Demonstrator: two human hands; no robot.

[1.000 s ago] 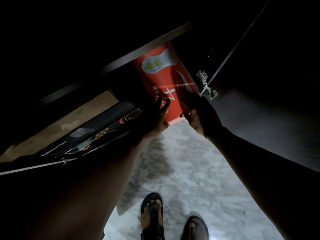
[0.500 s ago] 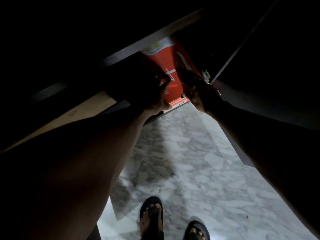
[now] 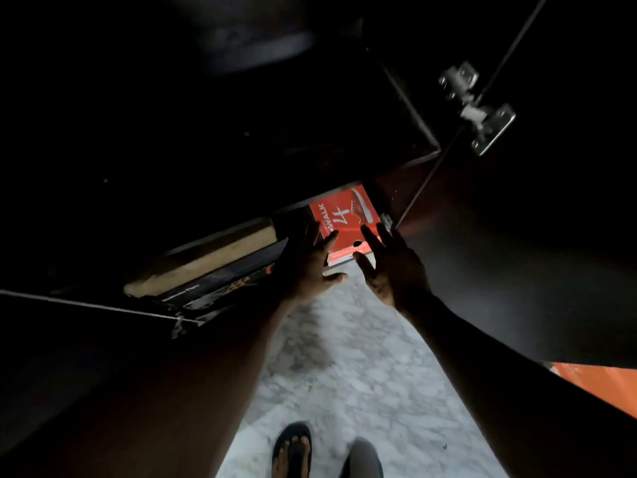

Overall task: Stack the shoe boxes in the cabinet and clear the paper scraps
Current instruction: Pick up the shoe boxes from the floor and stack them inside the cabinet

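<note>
Change: the red shoe box (image 3: 344, 215), gripped by both hands half a second ago, is now let go.
Left hand (image 3: 308, 267): held open just left of the box, fingers (image 3: 319, 236) straight and spread, nothing pinched.
Right hand (image 3: 396, 270): held open in front of the box's right end, fingers spread, their tips over the box front; whether they touch it cannot be told.
Box position: it is seated in the lower opening of the cabinet (image 3: 241, 226), at the right end, its front edge at the lip of the opening.
Neighbours: dark boxes (image 3: 220, 288) and a tan box (image 3: 206, 262) are stacked to its left in the same opening.
Meaning for the task: this box is judged placed; a final nudge may be needed if the edge sticks out.
Left to do: no paper scraps are made out on the marble floor (image 3: 344, 374) in this dim view; an orange surface (image 3: 599, 377) at the right may be another box, but that cannot be told.
</note>
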